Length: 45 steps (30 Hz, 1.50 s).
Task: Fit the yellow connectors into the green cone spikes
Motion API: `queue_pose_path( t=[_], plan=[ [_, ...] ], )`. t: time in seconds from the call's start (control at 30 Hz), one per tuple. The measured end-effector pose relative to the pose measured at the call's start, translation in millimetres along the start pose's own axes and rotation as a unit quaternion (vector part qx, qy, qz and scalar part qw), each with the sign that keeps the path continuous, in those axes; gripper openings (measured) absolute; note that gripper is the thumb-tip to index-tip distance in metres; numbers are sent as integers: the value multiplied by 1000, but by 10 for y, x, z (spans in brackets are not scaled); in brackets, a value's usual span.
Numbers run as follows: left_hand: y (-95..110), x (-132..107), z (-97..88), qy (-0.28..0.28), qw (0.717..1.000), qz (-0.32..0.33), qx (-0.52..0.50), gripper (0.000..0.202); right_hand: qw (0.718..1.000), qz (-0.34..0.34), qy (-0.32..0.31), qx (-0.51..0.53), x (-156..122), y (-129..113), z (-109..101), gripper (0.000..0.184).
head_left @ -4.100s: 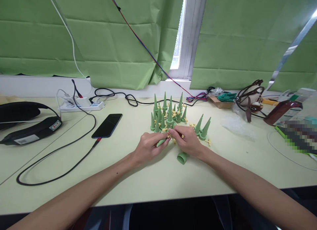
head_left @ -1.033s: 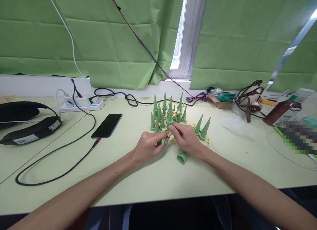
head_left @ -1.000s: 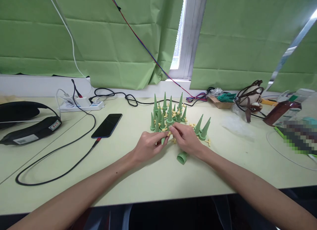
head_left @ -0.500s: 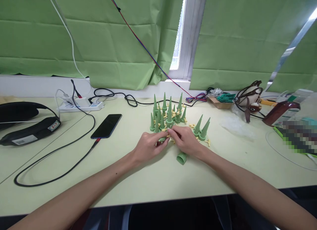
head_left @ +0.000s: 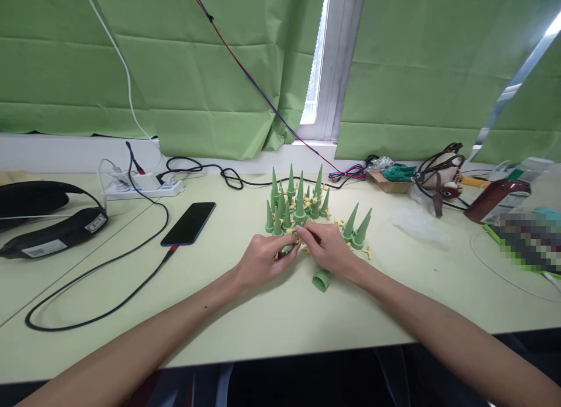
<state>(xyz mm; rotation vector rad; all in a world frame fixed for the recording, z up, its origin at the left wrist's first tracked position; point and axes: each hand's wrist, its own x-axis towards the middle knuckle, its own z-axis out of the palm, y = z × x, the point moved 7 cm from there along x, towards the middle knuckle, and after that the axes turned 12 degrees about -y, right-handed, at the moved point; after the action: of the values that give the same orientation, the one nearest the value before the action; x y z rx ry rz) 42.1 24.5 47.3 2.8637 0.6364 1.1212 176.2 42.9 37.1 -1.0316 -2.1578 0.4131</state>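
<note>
Head view: just on the near side of the spike cluster (head_left: 300,207), the left hand (head_left: 266,256) is clamped on a green spike (head_left: 287,249), partly hidden by the fingers. Touching it, the right hand (head_left: 328,248) pinches a small yellow fitting (head_left: 297,240) against that spike. Nearer the person than the cluster lies a green cap (head_left: 321,280), its hollow mouth facing the person. Right of the cluster and toward the wall (head_left: 245,166), green material (head_left: 400,173) sits in or on a cardboard box (head_left: 390,185); which, I cannot tell. Farther right of the cluster is a dark red bottle (head_left: 497,200). Left of the cluster, across a broad strip of counter (head_left: 239,237), lies a phone (head_left: 188,224). The counter's near edge runs well in front of the cluster, with both forearms crossing it.
</note>
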Motion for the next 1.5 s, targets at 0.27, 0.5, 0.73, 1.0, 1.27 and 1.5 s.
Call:
queue_pose_path(
  t=[0.27,0.5,0.73,1.0,1.27,1.5],
  plan=[
    [-29,-9,-10,16,1000,-22,-7,10,999,-26,-9,31,-9,-70,-22,22],
    [-35,-27,30,3,1000,-8,-16,9,1000,-13,-6,17,-2,-30,-9,30],
    [-10,-9,32,-2,1000,0,-24,7,1000,16,-17,-1,6,8,-5,40],
    [-17,-9,39,-10,1000,-6,-26,7,999,23,-28,-3,17,34,29,43],
    [-78,-19,1,19,999,-29,-4,10,999,-12,-31,20,6,-35,14,23],
    [-73,-22,22,5,999,-36,-25,10,999,-19,-30,-3,8,-25,9,24]
  ],
)
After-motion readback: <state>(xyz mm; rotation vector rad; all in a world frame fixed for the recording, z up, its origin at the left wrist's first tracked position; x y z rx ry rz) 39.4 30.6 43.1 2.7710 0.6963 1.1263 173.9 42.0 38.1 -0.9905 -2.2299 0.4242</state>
